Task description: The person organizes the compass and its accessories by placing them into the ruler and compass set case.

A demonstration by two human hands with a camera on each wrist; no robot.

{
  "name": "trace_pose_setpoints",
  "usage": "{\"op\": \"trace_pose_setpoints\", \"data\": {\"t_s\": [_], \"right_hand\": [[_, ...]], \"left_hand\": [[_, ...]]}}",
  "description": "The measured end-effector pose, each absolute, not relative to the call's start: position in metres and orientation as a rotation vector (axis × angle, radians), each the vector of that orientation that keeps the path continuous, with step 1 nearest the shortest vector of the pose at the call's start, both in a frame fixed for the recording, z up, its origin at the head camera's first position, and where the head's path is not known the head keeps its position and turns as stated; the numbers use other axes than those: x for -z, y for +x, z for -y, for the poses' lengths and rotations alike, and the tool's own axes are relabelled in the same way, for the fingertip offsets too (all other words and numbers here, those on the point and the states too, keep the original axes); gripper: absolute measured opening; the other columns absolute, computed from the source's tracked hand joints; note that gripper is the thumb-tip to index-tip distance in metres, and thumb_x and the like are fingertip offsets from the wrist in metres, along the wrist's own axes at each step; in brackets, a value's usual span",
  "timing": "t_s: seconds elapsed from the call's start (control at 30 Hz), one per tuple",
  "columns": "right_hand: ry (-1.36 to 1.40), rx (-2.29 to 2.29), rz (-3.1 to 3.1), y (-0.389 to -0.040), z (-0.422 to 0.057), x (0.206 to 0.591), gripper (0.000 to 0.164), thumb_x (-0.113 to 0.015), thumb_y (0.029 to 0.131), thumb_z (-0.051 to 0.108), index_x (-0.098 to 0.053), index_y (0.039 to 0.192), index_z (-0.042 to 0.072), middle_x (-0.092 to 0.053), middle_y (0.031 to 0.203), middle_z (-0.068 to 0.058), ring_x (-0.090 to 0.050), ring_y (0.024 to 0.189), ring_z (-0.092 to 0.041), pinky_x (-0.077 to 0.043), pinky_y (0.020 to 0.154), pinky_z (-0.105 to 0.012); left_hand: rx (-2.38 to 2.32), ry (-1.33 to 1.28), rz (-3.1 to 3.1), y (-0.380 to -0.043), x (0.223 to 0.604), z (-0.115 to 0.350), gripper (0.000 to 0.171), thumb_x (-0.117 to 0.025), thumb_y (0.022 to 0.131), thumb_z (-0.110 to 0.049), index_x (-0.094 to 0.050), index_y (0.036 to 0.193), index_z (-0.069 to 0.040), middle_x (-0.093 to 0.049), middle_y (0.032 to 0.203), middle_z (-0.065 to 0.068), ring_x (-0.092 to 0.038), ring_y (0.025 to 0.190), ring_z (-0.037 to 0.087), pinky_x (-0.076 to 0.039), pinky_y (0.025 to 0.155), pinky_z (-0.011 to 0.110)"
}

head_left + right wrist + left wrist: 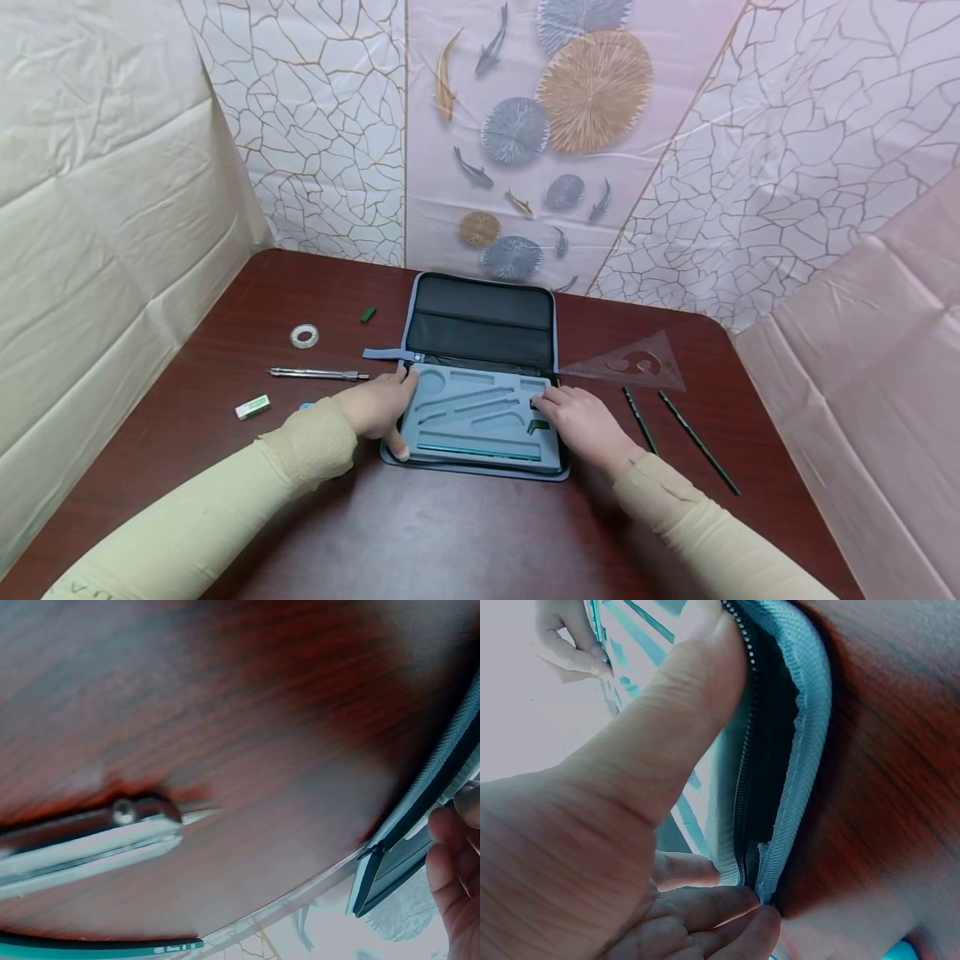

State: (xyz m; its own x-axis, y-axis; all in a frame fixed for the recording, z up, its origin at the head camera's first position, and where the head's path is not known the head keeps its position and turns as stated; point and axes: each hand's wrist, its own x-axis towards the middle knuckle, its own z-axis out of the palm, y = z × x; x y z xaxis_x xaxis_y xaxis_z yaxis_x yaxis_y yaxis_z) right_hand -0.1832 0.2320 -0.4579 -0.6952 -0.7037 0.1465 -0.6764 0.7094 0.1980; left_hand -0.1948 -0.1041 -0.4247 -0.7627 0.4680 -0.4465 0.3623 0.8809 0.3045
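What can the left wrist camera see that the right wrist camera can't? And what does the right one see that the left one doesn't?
Only the left wrist view shows the person's bare left hand, close up, and a bit of something bright blue, too cut off to name.

Only the right wrist view shows a silver metal tool with a sharp point, a slim green pencil lying on the table and the pale patterned wall sheet.

Both show the reddish-brown wooden table, the blue-edged fabric zip case and the bare right hand.

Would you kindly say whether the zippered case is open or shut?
Open: the zippered case has its lid folded back, exposing the tray.
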Motion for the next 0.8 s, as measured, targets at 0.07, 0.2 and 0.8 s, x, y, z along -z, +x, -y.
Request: {"op": "trace_pose_setpoints", "data": {"t_s": [0.07, 0.2, 0.8], "right_hand": [[1.100, 0.185, 2.701, -0.183, -0.233, 0.460, 0.037, -0.068, 0.086, -0.006, -0.066, 0.121, 0.005, -0.064, 0.111, -0.010, -0.061, 0.104, -0.023, -0.050, 0.088, -0.039], [1.095, 0.181, 2.698, -0.183, -0.234, 0.461, 0.035, -0.067, 0.087, -0.004, -0.066, 0.121, 0.006, -0.064, 0.111, -0.009, -0.060, 0.101, -0.022, -0.050, 0.086, -0.037], [0.861, -0.062, 2.752, -0.184, -0.282, 0.443, 0.021, -0.069, 0.089, 0.014, -0.070, 0.109, 0.008, -0.067, 0.099, -0.005, -0.063, 0.091, -0.022, -0.052, 0.081, -0.043]], "left_hand": [[-0.274, 0.601, -2.525, -0.195, 0.424, 0.104, 0.119, -0.085, 0.071, -0.043, -0.012, 0.152, 0.003, -0.011, 0.156, 0.027, -0.016, 0.143, 0.039, -0.021, 0.113, 0.047], [-0.282, 0.602, -2.526, -0.195, 0.425, 0.104, 0.119, -0.085, 0.070, -0.042, -0.012, 0.152, 0.004, -0.011, 0.156, 0.027, -0.016, 0.143, 0.039, -0.021, 0.113, 0.047], [-0.289, 0.601, -2.527, -0.194, 0.424, 0.104, 0.118, -0.085, 0.071, -0.042, -0.013, 0.152, 0.004, -0.012, 0.156, 0.027, -0.016, 0.143, 0.040, -0.021, 0.112, 0.048]]}}
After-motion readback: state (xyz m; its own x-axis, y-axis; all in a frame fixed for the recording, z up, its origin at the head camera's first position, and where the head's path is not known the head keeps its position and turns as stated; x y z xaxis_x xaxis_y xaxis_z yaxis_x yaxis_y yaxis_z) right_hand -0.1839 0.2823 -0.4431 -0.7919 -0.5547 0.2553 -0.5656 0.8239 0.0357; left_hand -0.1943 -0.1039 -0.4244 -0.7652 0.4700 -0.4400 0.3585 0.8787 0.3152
